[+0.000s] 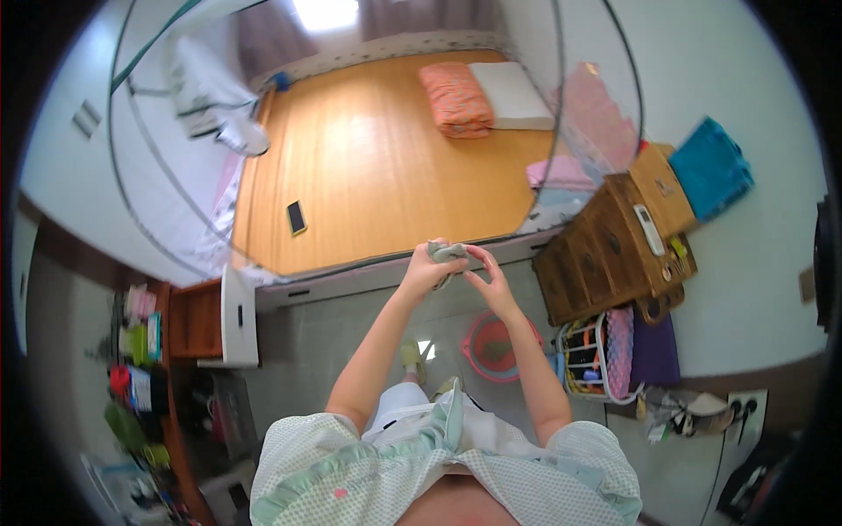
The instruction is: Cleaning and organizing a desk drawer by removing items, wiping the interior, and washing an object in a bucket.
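Note:
A crumpled grey cloth (449, 252) is bunched in my left hand (424, 273), whose fingers close around it. My right hand (493, 282) is just to its right, with thumb and fingers apart and curved. Its fingertips come up to the cloth's right edge; whether they press on it is hard to tell. Both hands are held out in front of me at the near edge of the bed. Below my right forearm, a pink round basin (467, 351) stands on the floor with something dull green in it.
The bed mat (351, 158) carries a phone (296, 218), an orange patterned quilt (458, 101) and a white pillow (511, 95). At right stand a wooden drawer cabinet (583, 254) and a white rack (586, 368). An open drawer (239, 316) juts out at left.

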A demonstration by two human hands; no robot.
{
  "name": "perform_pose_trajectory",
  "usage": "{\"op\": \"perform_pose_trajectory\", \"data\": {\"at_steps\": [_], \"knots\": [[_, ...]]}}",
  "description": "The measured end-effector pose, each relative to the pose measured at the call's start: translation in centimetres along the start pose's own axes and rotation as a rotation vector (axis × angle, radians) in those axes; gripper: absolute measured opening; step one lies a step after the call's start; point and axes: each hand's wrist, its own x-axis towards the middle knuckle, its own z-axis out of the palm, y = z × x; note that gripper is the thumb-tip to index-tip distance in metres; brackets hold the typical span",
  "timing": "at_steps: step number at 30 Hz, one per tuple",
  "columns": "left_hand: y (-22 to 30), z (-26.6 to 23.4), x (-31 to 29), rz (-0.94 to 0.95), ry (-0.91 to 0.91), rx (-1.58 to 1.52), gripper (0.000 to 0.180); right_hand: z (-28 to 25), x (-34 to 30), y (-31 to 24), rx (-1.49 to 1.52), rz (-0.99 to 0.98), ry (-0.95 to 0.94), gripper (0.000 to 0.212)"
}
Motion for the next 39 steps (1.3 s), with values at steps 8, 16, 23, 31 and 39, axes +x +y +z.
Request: {"op": "perform_pose_trajectory", "data": {"at_steps": [8, 16, 23, 31, 39], "knots": [[2.8, -12.0, -9.2, -0.045, 0.397, 0.395, 0.020, 14.2, 3.2, -0.9, 0.358, 0.054, -0.367, 0.029], [0.6, -25.1, -20.1, 0.105, 0.675, -0.013, 0.028, 29.8, 4.3, -2.8, 0.446, 0.253, -0.890, 0.019], [1.1, -34.8, -30.3, 0.311, 0.933, -0.700, 0.027, 42.8, 4.0, -8.1, 0.560, 0.692, -0.844, 0.031], [-3.1, -39.4, -32.8, 0.340, 0.901, -0.991, 0.026, 55.1, 2.1, -10.2, 0.942, 1.026, -0.887, 0.034], [-4.2, -43.9, -34.9, 0.362, 1.103, -1.188, 0.039, 65.2, 5.4, -10.1, 0.293, 0.417, -1.624, 0.022]]}}
